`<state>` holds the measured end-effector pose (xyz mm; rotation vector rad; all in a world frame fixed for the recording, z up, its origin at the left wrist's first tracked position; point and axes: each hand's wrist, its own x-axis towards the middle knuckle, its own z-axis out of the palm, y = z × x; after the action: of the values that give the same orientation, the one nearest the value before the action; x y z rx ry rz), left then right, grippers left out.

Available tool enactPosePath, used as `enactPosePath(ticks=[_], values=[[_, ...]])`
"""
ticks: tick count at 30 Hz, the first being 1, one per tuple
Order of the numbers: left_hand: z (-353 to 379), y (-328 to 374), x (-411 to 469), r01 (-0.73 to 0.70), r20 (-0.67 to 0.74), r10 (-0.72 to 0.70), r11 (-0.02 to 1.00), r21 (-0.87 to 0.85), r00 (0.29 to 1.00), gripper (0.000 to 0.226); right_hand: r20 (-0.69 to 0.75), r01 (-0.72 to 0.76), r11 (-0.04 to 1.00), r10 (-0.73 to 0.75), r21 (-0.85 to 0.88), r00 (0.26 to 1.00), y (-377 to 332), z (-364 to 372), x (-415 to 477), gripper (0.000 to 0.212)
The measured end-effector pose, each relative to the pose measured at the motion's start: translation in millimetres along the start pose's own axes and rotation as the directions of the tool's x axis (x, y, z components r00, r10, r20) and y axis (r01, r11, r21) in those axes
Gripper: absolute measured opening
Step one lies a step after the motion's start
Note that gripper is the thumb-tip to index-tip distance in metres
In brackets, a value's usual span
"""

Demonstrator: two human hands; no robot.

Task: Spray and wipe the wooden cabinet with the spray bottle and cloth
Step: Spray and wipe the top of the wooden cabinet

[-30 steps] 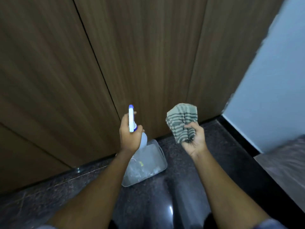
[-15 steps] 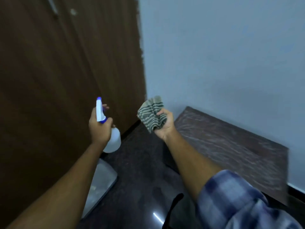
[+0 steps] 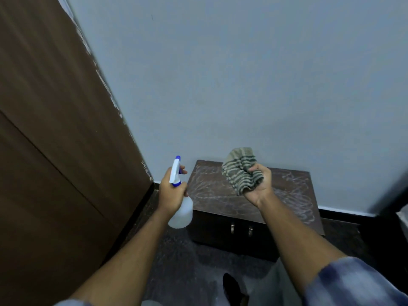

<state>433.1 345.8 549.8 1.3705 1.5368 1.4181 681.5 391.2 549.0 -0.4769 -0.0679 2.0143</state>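
View has swung from tall wardrobe panels to low wooden cabinet (image 3: 254, 195) against wall; left hand (image 3: 171, 194) wrapped round spray bottle (image 3: 180, 208), right hand (image 3: 257, 184) clenching cloth (image 3: 240, 170), both above cabinet's smeared top, likely next target.

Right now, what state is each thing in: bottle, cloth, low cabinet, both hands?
Spray bottle: upright, held off the floor in the left hand, nozzle pointing ahead.
Cloth: bunched up, gripped in the right hand.
Low cabinet: doors shut, top covered in whitish smear marks.
Left hand: closed round the bottle neck.
Right hand: closed on the cloth, above the cabinet top.
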Motion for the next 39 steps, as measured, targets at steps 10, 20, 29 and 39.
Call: enactPosePath(ticks=[10,20,29,39], values=[[22,41,-17,-0.028,-0.023,0.029,0.999,0.043,0.999,0.052,-0.020,0.143,0.987,-0.145,-0.075,0.989,-36,4,-54,0.052],[4,40,-34,-0.011,-0.045,0.013,0.998,0.055,0.999,0.054,0.038,0.213,0.970,-0.210,-0.119,0.977,-3,29,-40,0.020],[-4,-9,-1,0.056,0.094,-0.066,0.993,0.108,0.993,0.046,-0.003,0.219,0.973,-0.220,-0.072,0.976,4,10,-14,0.020],[22,-88,80,0.153,0.260,-0.219,0.956,0.250,0.940,0.033,-0.076,0.231,0.960,-0.245,-0.161,0.967,-16,-48,77,0.048]])
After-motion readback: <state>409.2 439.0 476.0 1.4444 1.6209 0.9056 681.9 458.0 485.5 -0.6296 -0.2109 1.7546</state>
